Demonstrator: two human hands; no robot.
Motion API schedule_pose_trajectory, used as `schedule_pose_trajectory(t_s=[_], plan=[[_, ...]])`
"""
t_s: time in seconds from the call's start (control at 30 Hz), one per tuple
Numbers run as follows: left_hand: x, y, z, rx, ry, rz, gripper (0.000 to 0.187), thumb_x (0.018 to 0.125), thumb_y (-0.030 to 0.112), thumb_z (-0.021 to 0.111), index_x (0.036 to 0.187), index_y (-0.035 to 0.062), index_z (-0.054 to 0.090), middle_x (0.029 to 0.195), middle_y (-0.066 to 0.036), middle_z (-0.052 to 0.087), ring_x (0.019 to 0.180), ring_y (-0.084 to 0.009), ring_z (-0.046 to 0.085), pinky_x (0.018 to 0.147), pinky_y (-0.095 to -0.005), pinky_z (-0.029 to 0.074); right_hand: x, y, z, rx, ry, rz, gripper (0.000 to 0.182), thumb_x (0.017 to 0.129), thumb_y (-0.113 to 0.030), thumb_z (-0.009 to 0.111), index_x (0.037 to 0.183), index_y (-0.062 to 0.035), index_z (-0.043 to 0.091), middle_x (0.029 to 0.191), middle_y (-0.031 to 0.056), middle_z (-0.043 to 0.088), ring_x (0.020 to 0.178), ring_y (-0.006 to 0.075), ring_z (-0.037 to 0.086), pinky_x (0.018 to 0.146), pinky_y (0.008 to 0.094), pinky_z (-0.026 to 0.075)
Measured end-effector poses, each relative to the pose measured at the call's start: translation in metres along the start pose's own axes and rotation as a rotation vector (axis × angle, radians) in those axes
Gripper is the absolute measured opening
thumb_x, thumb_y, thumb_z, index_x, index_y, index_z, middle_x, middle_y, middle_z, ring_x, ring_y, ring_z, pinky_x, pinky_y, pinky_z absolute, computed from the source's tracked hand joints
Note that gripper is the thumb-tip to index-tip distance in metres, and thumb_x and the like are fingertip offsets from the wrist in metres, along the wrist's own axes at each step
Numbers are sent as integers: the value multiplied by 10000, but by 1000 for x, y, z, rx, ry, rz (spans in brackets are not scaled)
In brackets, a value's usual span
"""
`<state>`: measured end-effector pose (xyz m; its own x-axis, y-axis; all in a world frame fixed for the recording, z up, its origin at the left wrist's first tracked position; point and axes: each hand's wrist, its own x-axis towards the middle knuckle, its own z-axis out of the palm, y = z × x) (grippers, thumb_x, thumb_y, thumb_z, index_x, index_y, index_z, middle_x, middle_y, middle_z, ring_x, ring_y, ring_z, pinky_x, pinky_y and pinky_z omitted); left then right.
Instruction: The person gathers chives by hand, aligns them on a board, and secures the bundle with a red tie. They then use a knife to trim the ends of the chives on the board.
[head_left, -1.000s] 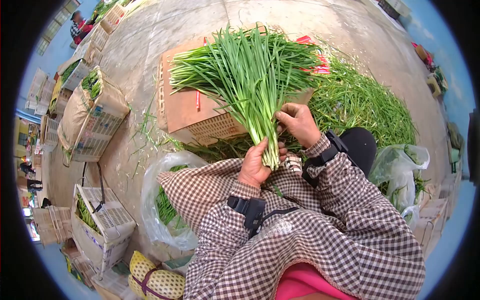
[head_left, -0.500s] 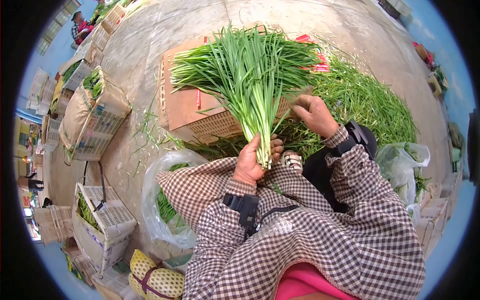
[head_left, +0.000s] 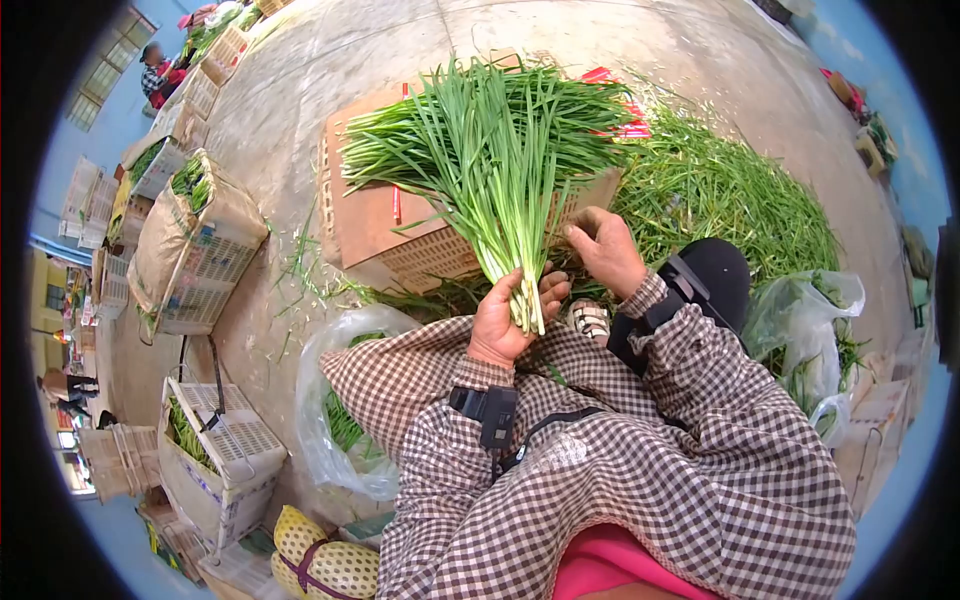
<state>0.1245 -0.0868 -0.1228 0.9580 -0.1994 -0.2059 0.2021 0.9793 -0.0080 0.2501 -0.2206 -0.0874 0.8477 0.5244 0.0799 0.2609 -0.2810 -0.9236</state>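
My left hand (head_left: 505, 318) is wrapped round the pale stem ends of a bunch of long green leafy stalks (head_left: 500, 190), whose leaves fan out away from me. To the right of the stems is my right hand (head_left: 608, 250), its thumb and forefinger drawn together near the bunch's edge. Whatever may be between those fingertips is too small to make out. Beyond the held bunch, more green stalks (head_left: 390, 150) lie across a brown board (head_left: 365, 225) on top of a plastic crate (head_left: 430, 258).
Loose leaves (head_left: 730, 190) are heaped on the floor at the right. Plastic bags (head_left: 310, 400) stand on both sides of my legs. White crates (head_left: 222, 265) with greens line the left. A yellow dotted bundle (head_left: 335, 565) lies at lower left. A person (head_left: 153, 75) is far off.
My right hand has moved slightly left and down, closer to the bunch. My left hand still grips the stems. The surroundings at the left have shifted a little rightward and down in view.
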Motion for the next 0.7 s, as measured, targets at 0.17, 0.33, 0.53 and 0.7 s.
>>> schedule_pose_trajectory(t_s=[0.17, 0.33, 0.53, 0.7], plan=[[5, -8, -3, 307, 216, 143, 354, 967, 245, 377, 1217, 7, 458, 1073, -137, 593, 913, -262, 623, 683, -367, 568, -5, -32, 6, -112, -180, 113, 216, 815, -131, 607, 810, 84, 590, 659, 104, 618, 577, 144, 569, 541, 298, 472], [7, -14, -8, 518, 285, 220, 236, 949, 196, 447, 1097, 39, 544, 929, -48, 632, 785, -169, 632, 619, -334, 552, 9, -9, 21, -334, -195, 55, 316, 778, -214, 606, 702, 92, 590, 625, 220, 592, 547, 307, 594, 521, 393, 467], [12, -16, -9, 286, 276, 237, 226, 929, 209, 501, 1068, 40, 556, 902, -59, 630, 752, -195, 623, 616, -317, 534, -2, -9, 7, 343, -155, 304, 202, 832, -124, 573, 758, 63, 554, 600, 63, 552, 515, 114, 512, 461, 281, 430], [19, -12, -13, 203, 288, 144, 211, 891, 229, 578, 1036, 75, 569, 814, -40, 610, 631, -146, 559, 511, -270, 450, -7, -9, 12, 104, -169, 69, 149, 819, -91, 590, 778, 46, 549, 604, 52, 546, 556, 85, 506, 490, 261, 429]])
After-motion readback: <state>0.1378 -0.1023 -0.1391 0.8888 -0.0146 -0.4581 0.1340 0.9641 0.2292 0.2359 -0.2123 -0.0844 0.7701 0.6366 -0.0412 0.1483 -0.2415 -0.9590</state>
